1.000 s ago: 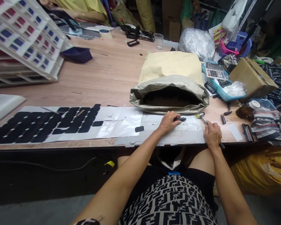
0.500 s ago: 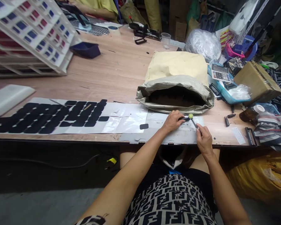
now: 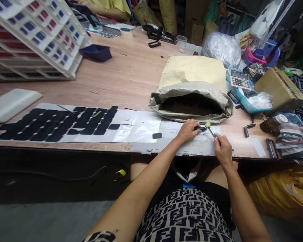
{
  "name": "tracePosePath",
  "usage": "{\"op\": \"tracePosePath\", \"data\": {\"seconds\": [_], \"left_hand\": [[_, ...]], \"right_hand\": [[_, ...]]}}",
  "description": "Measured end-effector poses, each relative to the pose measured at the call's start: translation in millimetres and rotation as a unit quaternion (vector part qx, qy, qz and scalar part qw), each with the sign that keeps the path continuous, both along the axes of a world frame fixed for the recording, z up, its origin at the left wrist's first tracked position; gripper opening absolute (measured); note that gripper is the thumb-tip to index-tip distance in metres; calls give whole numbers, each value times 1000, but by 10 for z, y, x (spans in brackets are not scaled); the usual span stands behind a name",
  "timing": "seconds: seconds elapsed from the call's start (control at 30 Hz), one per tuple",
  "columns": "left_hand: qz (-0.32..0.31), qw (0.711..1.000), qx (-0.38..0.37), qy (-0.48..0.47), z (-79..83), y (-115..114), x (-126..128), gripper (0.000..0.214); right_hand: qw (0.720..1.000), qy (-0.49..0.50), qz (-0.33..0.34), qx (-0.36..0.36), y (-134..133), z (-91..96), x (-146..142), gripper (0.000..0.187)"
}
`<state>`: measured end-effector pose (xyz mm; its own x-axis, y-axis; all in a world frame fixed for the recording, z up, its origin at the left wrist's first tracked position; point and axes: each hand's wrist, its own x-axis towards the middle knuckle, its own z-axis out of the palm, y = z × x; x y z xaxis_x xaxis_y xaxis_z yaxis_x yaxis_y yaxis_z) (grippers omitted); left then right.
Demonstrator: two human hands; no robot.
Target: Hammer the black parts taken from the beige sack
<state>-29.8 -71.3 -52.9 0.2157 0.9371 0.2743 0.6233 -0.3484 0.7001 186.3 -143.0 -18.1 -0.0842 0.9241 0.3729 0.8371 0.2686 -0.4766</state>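
At the table's front edge, my left hand point(image 3: 189, 130) pinches a small black plastic piece point(image 3: 200, 128) that lies on a grey-white sheet point(image 3: 166, 144). My right hand point(image 3: 223, 149) is closed around the thin metal handle of a small mallet point(image 3: 211, 130). Its round yellow-green head is at the right end of the black piece; whether the two touch I cannot tell. Just behind both hands lies a cream woven sack point(image 3: 192, 72), its dark mouth facing me. One loose black rounded patch point(image 3: 157, 135) rests left of my left hand.
Rows of black patches point(image 3: 40, 126) cover a white sheet on the left. A white plastic rack point(image 3: 40, 37) and a dark blue tray point(image 3: 97, 52) stand behind. To the right are a calculator point(image 3: 239, 79), a cardboard box point(image 3: 280, 89) and a brown jar point(image 3: 269, 125). A person's arm shows at the back.
The whole view has shifted slightly, so things appear a little further right. Both hands keep their grips, and the mallet head stays beside the black piece.
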Motion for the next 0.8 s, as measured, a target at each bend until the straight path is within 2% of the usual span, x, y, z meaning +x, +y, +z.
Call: {"op": "tracePosePath", "data": {"seconds": [0.1,0.2,0.33,0.43,0.5,0.57,0.63,0.73,0.8], "left_hand": [[4,1000,-7,4,-2,-15,8,15],[5,1000,-8,9,-1,-15,8,14],[-2,1000,-14,14,42,3,-22,14],[-22,999,-20,-13,118,-130,-49,15],[-44,998,-13,-49,158,-388,-64,14],[-77,994,1,-81,153,-779,-87,12],[-109,990,10,-92,80,-1224,-117,12],[-163,981,-50,-91,-160,-1747,-160,17],[-141,980,-114,-79,-380,-1900,-178,19]], "right_hand": [[994,-79,-69,35,56,-29,284,32],[976,-168,-126,64,109,-96,505,31],[956,-212,-189,74,135,-184,566,29],[953,-218,-200,69,118,-206,527,28],[952,-221,-200,64,101,-204,506,28],[951,-225,-202,60,87,-197,495,27],[950,-228,-206,57,79,-190,490,27],[950,-227,-209,50,80,-183,484,27],[950,-227,-209,49,84,-181,482,27]]}}
